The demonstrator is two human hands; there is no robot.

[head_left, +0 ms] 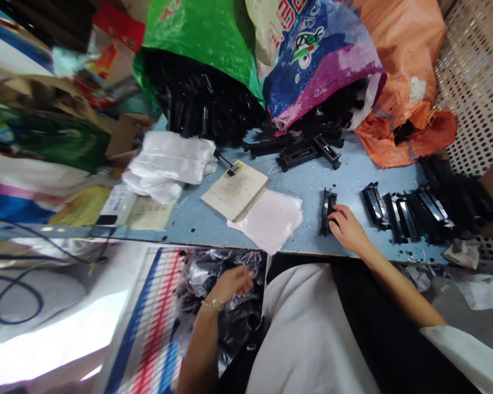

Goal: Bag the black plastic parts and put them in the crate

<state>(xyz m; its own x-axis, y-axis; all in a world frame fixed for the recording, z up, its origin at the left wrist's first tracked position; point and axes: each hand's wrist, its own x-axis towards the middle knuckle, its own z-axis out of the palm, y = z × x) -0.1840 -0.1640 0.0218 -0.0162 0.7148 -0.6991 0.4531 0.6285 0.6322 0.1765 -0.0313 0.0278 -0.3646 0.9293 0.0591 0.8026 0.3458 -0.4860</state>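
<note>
My right hand (347, 227) rests on the blue table (197, 216) with its fingers on a black plastic part (326, 210) that lies near the front edge. My left hand (235, 282) is down below the table edge, blurred, reaching into a sack of clear-bagged black parts (213, 298); whether it grips anything I cannot tell. A thin stack of clear plastic bags (271, 218) lies on the table between the two hands. A row of black parts (406, 213) sits to the right of my right hand.
Open sacks, green (201, 33), blue-purple (316, 54) and orange (406, 71), spill black parts at the table's back. A notebook (234, 191) and white wrapping (168, 161) lie at left. A perforated panel (476, 82) stands at right. Cables (16, 284) lie on the floor at left.
</note>
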